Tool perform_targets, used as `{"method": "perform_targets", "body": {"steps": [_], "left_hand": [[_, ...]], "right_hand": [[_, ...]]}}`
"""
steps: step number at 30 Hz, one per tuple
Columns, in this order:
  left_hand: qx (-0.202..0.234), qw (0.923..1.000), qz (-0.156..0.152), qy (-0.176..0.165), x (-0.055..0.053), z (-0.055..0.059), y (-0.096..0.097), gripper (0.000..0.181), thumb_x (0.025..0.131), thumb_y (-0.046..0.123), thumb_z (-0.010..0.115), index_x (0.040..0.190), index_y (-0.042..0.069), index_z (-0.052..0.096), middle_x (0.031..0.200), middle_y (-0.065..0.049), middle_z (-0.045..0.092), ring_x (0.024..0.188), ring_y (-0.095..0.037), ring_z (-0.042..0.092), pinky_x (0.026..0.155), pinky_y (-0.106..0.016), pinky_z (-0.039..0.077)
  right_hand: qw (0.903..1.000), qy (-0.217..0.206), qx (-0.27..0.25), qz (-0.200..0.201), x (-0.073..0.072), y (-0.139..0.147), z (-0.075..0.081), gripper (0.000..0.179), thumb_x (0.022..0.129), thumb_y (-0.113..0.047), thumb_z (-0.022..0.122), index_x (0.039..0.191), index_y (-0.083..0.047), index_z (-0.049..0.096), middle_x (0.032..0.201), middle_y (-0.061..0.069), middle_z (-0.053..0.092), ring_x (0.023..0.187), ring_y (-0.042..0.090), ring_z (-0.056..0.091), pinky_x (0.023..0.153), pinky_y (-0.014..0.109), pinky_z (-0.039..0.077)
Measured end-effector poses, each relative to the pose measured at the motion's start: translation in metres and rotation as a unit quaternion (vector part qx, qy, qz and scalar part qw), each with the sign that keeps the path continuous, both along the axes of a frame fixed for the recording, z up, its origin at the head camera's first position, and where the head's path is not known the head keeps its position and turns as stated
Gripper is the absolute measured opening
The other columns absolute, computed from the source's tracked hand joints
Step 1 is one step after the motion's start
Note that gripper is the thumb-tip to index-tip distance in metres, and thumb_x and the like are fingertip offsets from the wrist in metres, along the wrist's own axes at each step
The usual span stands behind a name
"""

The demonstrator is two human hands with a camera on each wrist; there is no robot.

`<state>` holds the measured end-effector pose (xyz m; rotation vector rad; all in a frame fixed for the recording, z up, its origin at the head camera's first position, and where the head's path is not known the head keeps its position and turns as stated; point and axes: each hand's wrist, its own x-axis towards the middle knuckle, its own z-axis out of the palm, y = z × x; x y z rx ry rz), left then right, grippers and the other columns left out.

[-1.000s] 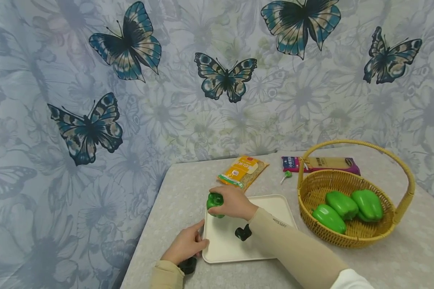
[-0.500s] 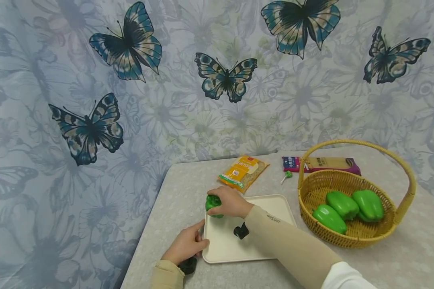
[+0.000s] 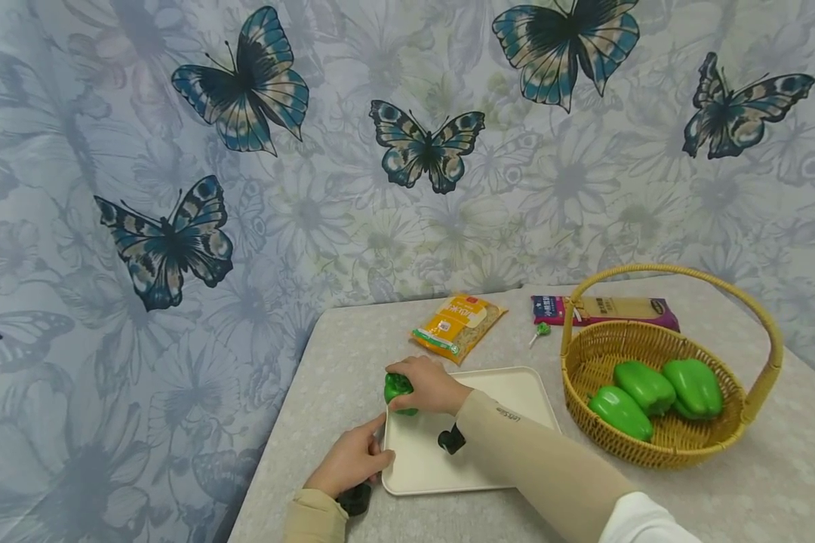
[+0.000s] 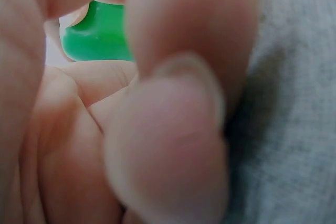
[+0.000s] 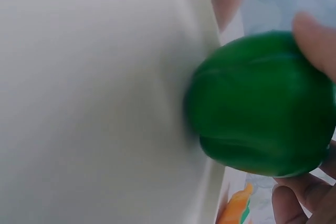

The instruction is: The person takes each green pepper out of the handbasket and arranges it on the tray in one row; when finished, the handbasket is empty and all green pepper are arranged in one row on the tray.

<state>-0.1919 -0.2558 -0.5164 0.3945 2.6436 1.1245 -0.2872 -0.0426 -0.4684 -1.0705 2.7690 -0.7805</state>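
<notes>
In the head view my right hand [image 3: 429,385] holds a green bell pepper [image 3: 398,392] over the far left corner of a cream rectangular tray [image 3: 462,467]. Seen from the right wrist, the bell pepper [image 5: 262,103] is against or very near the tray's floor beside the rim, with fingers on both its sides. My left hand [image 3: 350,458] grips the tray's left edge, its thumb over the rim. Curled fingers fill most of the left wrist view, and a bit of the green bell pepper [image 4: 100,32] shows behind them.
To the right stands a wicker basket [image 3: 641,458] with a tall handle and 3 green bell peppers [image 3: 645,386]. Behind the tray lie an orange packet [image 3: 460,326], a small green-headed stick [image 3: 542,329] and a long purple packet [image 3: 604,311]. A patterned wall backs the table.
My right hand has moved slightly left and down with the bell pepper, bringing it lower at the tray's corner. The left hand stays at the tray's edge.
</notes>
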Motion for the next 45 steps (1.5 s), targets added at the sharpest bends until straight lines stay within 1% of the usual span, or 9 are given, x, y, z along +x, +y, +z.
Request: {"method": "perform_targets", "body": {"steps": [10, 21, 25, 28, 31, 34, 38, 40, 45], "left_hand": [[-0.001, 1.0, -0.003, 0.002, -0.002, 0.001, 0.001, 0.081, 0.092, 0.023, 0.071, 0.159, -0.003, 0.033, 0.067, 0.001, 0.063, 0.052, -0.017, 0.06, 0.049, -0.033, 0.051], [0.0, 1.0, -0.007, 0.005, -0.004, 0.0, 0.002, 0.082, 0.092, 0.024, 0.071, 0.159, -0.002, 0.033, 0.066, 0.002, 0.063, 0.051, -0.016, 0.06, 0.048, -0.032, 0.049], [0.0, 0.9999, -0.008, 0.007, -0.005, -0.001, 0.003, 0.082, 0.091, 0.024, 0.072, 0.159, -0.002, 0.033, 0.066, 0.002, 0.063, 0.051, -0.016, 0.06, 0.047, -0.031, 0.049], [0.0, 1.0, -0.008, 0.002, -0.005, -0.001, 0.002, 0.081, 0.092, 0.024, 0.072, 0.16, 0.0, 0.034, 0.067, 0.001, 0.063, 0.051, -0.016, 0.06, 0.048, -0.032, 0.049], [0.0, 1.0, -0.004, -0.003, -0.005, -0.002, 0.001, 0.081, 0.092, 0.024, 0.072, 0.16, 0.0, 0.034, 0.067, -0.001, 0.063, 0.051, -0.018, 0.06, 0.049, -0.034, 0.051], [-0.001, 1.0, 0.002, -0.003, -0.005, -0.002, -0.001, 0.081, 0.091, 0.024, 0.072, 0.16, 0.001, 0.034, 0.067, -0.001, 0.062, 0.051, -0.018, 0.06, 0.049, -0.034, 0.051], [0.003, 1.0, 0.002, 0.0, -0.005, -0.003, -0.001, 0.08, 0.091, 0.023, 0.072, 0.159, 0.002, 0.035, 0.066, 0.0, 0.063, 0.05, -0.015, 0.06, 0.048, -0.032, 0.051], [0.003, 1.0, 0.0, 0.002, -0.005, -0.003, -0.001, 0.08, 0.091, 0.023, 0.072, 0.16, 0.002, 0.036, 0.066, 0.001, 0.063, 0.05, -0.014, 0.06, 0.048, -0.031, 0.05], [-0.006, 1.0, -0.001, 0.007, -0.005, -0.005, 0.0, 0.08, 0.091, 0.023, 0.072, 0.159, 0.002, 0.036, 0.066, 0.002, 0.063, 0.05, -0.013, 0.059, 0.047, -0.029, 0.048]], "right_hand": [[0.9995, -0.019, -0.023, 0.009, -0.002, 0.005, -0.003, 0.07, 0.092, -0.048, 0.074, 0.153, -0.022, 0.051, 0.153, 0.007, 0.051, 0.132, 0.029, 0.053, 0.107, 0.057, 0.04], [0.9988, -0.033, -0.031, 0.018, -0.002, 0.006, -0.003, 0.072, 0.092, -0.044, 0.075, 0.154, -0.017, 0.05, 0.154, 0.007, 0.05, 0.131, 0.026, 0.053, 0.105, 0.047, 0.047], [0.9992, -0.025, -0.03, 0.013, -0.002, 0.01, -0.003, 0.074, 0.093, -0.048, 0.073, 0.156, -0.021, 0.046, 0.157, 0.008, 0.047, 0.138, 0.029, 0.05, 0.11, 0.054, 0.042], [0.9993, -0.006, -0.038, 0.002, -0.001, 0.014, -0.001, 0.079, 0.092, -0.054, 0.072, 0.158, -0.022, 0.043, 0.161, 0.009, 0.043, 0.147, 0.031, 0.042, 0.114, 0.061, 0.036], [0.9984, 0.0, -0.056, -0.008, -0.001, 0.017, 0.003, 0.081, 0.091, -0.056, 0.072, 0.159, -0.022, 0.042, 0.164, 0.01, 0.038, 0.154, 0.031, 0.03, 0.117, 0.065, 0.029], [0.9975, -0.008, -0.07, -0.009, 0.0, 0.021, 0.007, 0.08, 0.091, -0.056, 0.072, 0.158, -0.021, 0.044, 0.165, 0.01, 0.037, 0.156, 0.03, 0.026, 0.118, 0.065, 0.028], [0.9963, -0.012, -0.085, 0.0, 0.003, 0.03, 0.01, 0.077, 0.092, -0.052, 0.073, 0.156, -0.018, 0.047, 0.167, 0.008, 0.032, 0.155, 0.03, 0.03, 0.119, 0.059, 0.032], [0.9952, -0.013, -0.097, 0.005, 0.006, 0.038, 0.012, 0.076, 0.093, -0.049, 0.073, 0.156, -0.018, 0.046, 0.169, 0.005, 0.029, 0.154, 0.031, 0.031, 0.118, 0.06, 0.032], [0.9892, 0.0, -0.146, 0.014, 0.017, 0.069, 0.028, 0.072, 0.095, -0.045, 0.072, 0.157, -0.021, 0.045, 0.165, 0.002, 0.038, 0.15, 0.033, 0.038, 0.116, 0.062, 0.034]]}}
